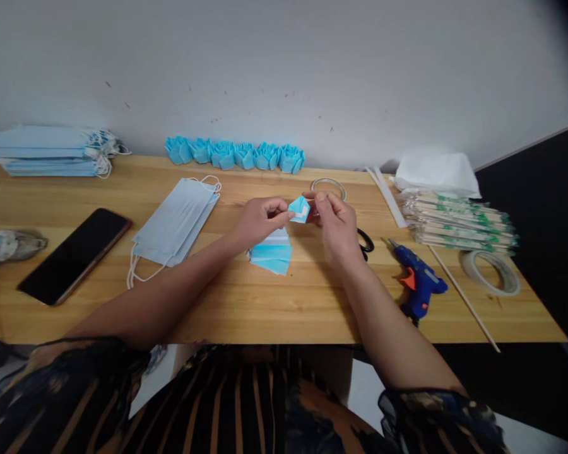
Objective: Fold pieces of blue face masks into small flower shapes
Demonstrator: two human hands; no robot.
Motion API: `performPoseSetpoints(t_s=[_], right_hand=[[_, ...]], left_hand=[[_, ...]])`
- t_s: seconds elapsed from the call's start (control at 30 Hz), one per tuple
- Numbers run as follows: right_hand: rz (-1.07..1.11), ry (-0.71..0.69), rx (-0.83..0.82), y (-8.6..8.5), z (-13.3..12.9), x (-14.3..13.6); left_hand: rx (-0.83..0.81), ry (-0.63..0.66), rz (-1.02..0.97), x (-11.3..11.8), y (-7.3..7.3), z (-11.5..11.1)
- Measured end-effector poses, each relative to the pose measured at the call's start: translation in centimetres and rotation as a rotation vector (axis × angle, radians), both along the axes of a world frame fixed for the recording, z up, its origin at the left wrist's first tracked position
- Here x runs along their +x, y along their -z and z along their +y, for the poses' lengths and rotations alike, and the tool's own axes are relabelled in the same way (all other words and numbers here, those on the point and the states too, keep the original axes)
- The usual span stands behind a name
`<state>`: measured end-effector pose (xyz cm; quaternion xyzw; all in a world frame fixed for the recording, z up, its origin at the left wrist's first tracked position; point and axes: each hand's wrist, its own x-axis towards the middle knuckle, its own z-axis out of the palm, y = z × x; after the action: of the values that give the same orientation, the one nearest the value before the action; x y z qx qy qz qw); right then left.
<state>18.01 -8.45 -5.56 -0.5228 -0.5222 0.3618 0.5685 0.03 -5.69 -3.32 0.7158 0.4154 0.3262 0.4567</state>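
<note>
Between my two hands is a small folded blue piece (pixel 300 209) with a white patch on its face. My left hand (pixel 267 221) pinches its left edge between thumb and fingers. The fingers of my right hand (pixel 330 217) are closed at its right side. Below the hands, a fanned stack of blue and white pieces (pixel 272 252) lies on the wooden table (pixel 265 309). Behind them, several blue folded flowers (pixel 243 155) stand in a row by the wall.
Face masks (pixel 175 221) and a phone (pixel 76 255) lie left; more masks (pixel 52 150) are stacked behind. Right are black-handled scissors (pixel 366 243), a blue glue gun (pixel 419 277), a thin stick (pixel 464 297), tape rolls (pixel 468 268), white strips (pixel 388 197) and wrapped sticks (pixel 459 221).
</note>
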Motion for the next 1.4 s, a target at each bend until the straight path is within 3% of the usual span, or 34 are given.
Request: performPoseSetpoints(t_s=[0.2, 0.37, 0.47, 0.53, 0.6, 0.67, 0.73, 0.83, 1.0, 1.1, 1.2, 1.3, 1.4], right_hand=[[0.003, -0.052, -0.018, 0.3, 0.2, -0.1], [0.006, -0.003, -0.029, 0.8, 0.7, 0.1], [0.043, 0.017, -0.050, 1.2, 1.0, 0.3], [0.061, 0.018, -0.059, 1.3, 1.1, 0.4], [0.074, 0.011, -0.064, 1.3, 1.1, 0.3], [0.086, 0.000, -0.068, 1.3, 1.1, 0.1], [0.091, -0.012, -0.074, 1.3, 1.1, 0.0], [0.072, -0.028, -0.093, 1.4, 0.9, -0.4], [-0.113, -0.119, -0.107, 0.7, 0.1, -1.8], [-0.359, -0.225, -0.036, -0.3, 0.4, -2.9], [-0.613, -0.275, 0.159, -1.0, 1.6, -3.9], [-0.845, -0.200, 0.354, -0.8, 3.3, -5.0], [-0.980, -0.124, 0.385, 0.2, 4.6, -6.1]], left_hand=[[-0.016, -0.048, -0.030, -0.2, 0.6, 0.3], [0.144, -0.063, 0.021, -0.7, 0.9, 1.3], [0.313, -0.104, 0.169, -1.9, -0.8, 2.8], [0.409, -0.083, 0.410, -3.3, -2.6, 3.6], [0.447, -0.076, 0.654, -5.3, -4.0, 4.0], [0.425, -0.104, 0.840, -7.6, -4.5, 3.5], [0.371, -0.137, 0.984, -9.8, -3.8, 2.4], [0.322, -0.163, 1.153, -12.4, -1.8, 0.4], [0.326, -0.185, 1.119, -14.0, 0.5, -1.5], [0.351, -0.152, 1.064, -14.4, 1.0, -1.7], [0.372, -0.121, 1.046, -14.7, 1.2, -2.3], [0.316, -0.141, 1.084, -14.7, 1.0, -3.5], [0.206, -0.163, 1.127, -14.5, 0.5, -4.6]])
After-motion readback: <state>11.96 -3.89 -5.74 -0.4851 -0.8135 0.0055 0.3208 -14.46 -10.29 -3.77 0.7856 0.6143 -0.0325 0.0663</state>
